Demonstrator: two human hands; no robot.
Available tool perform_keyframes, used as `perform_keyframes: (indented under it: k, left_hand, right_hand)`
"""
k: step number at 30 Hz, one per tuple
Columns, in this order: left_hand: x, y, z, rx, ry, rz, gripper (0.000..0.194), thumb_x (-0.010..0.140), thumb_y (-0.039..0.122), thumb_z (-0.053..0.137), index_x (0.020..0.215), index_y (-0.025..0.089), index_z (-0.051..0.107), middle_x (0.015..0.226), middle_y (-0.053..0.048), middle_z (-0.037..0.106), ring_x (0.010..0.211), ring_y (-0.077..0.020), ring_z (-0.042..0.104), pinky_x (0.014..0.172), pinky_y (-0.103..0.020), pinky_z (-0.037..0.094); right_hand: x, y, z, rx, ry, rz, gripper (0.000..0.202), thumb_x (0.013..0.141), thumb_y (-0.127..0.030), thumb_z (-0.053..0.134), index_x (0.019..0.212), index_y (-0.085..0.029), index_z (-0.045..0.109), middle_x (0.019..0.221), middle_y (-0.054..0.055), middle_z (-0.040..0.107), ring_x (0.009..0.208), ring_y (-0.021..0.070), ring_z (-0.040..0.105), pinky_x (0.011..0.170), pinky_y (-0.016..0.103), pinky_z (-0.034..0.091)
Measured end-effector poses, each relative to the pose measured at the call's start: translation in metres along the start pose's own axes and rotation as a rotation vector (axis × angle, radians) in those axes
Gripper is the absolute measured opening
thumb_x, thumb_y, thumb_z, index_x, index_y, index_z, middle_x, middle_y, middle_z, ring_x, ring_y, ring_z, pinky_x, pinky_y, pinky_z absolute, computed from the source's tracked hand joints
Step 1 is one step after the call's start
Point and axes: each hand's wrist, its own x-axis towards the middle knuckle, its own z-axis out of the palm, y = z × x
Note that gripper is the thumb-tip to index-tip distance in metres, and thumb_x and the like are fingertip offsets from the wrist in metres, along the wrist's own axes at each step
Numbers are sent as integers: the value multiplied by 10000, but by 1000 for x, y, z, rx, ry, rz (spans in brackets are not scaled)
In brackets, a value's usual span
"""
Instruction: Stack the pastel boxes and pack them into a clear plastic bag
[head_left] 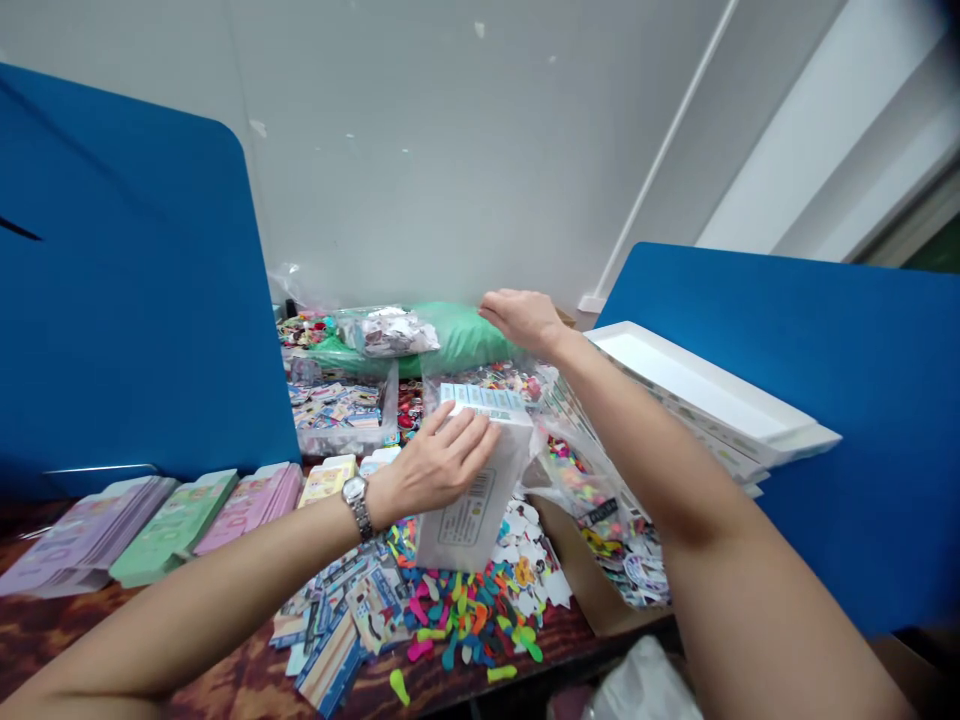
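**Hands at the small white box**

Your left hand grips the white box, held tilted above the worktop. Your right hand, fingers loosely spread, rests on a green bag behind it.

Two hands, left hand, right hand, one white box, one wristwatch, two blue dividers, three stacks of flat cartons, one green bag, many loose balloons.

Head view — forward, down, close
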Motion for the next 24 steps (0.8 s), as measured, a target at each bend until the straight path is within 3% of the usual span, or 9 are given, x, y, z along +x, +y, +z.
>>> perform_keyframes:
  k: [7,14,20,24]
  left_hand:
    - [-5,-13,15,-30,-6,-11,388,936,172,473,1304,52,492,1295,-168,592,1169,-283,550,1001,-472,427]
    - [-3,-14,25,-83,33,-138,297,959,159,430,1240,122,516,1150,-143,620,1024,-226,589,846,-369,474]
    - [1,-10,38,-150,129,-288,163,972,234,415,1039,181,554,897,-60,587,836,-188,552,735,-322,465]
    - [0,-8,40,-300,302,-378,40,929,211,469,952,179,470,849,-56,554,812,-192,538,722,-324,487]
  right_hand:
    - [-44,-12,-13,39,159,-135,358,1033,-400,361,998,-204,659,936,24,698,726,118,560,577,260,258]
    - [-88,-39,2,37,379,-389,310,1006,-292,414,830,-199,651,671,-17,619,551,93,436,540,273,220]
    - [-110,-54,12,70,524,-486,263,979,-167,436,791,-183,619,595,-36,539,549,98,439,579,262,290]
    - [-123,-67,16,57,571,-510,230,960,-140,475,774,-175,605,563,-46,487,529,95,413,577,272,285]
